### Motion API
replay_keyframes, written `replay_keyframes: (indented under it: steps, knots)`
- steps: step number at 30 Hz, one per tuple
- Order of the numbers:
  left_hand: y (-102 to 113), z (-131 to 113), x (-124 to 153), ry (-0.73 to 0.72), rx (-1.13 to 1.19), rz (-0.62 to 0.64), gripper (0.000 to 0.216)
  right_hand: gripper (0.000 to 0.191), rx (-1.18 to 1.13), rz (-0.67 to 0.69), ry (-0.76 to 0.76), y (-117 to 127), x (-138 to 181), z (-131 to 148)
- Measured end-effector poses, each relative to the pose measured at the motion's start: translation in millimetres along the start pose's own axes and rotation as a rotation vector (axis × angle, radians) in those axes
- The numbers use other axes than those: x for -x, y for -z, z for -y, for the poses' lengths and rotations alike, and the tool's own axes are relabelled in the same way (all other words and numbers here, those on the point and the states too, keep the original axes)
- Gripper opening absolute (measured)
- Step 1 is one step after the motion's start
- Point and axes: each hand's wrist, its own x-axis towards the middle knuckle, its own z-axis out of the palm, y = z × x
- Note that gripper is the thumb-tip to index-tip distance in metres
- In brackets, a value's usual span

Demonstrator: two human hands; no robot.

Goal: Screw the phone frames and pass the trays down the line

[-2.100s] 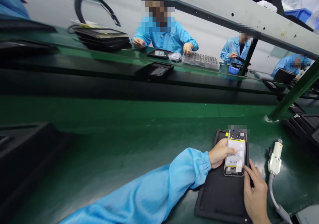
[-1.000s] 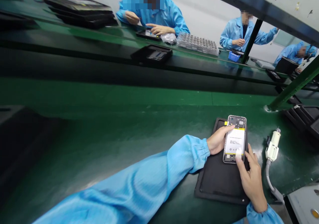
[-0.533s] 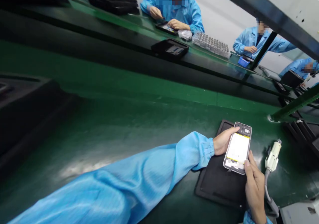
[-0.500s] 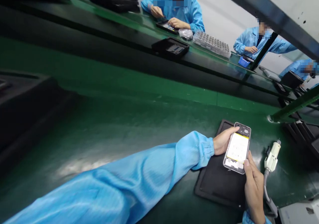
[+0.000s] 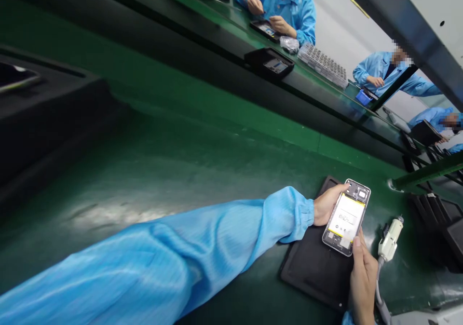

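A phone with its back cover off [image 5: 345, 217] shows a white battery with yellow edges and, at its far end, a camera area. My left hand [image 5: 328, 203] grips it by the left side, thumb on the upper corner. At the lower right edge my right hand [image 5: 364, 272] closes on the phone too, its thumb along the rim; the fingers underneath are hidden. Both hands hold the phone tilted above a black tray [image 5: 307, 272] lying on the green bench.
A white electric screwdriver [image 5: 390, 238] with a grey cable lies right of the tray. Black trays [image 5: 432, 219] are stacked at the right. A large dark tray [image 5: 54, 122] stands at the left. Co-workers in blue sit beyond the raised shelf, near a clear compartment tray [image 5: 321, 64].
The view has shifted slightly, so the background sits further right. The phone has tilted a little and its battery print shows more clearly. Both hands keep their hold.
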Motion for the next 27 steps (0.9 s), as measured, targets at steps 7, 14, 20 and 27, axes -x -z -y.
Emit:
replay_keyframes:
  steps: [7, 14, 20, 27]
  knots:
    - [-5, -6, 2, -0.038, -0.028, 0.015, 0.058, 0.053, 0.112, -0.333, 0.062, -5, 10, 19]
    - [1, -52, 4, -0.443, -0.15, -0.237, 0.06, 0.032, 0.376, -0.63, 0.525, -10, 22, 30]
    - [2, -76, 12, -0.61, -0.266, -0.267, 0.05, 0.039, 0.695, -0.219, 0.999, -27, 16, 15]
    - [1, -76, 14, -0.661, -0.475, -0.277, 0.057, 0.04, 0.68, 0.045, 0.94, -20, 16, 10]
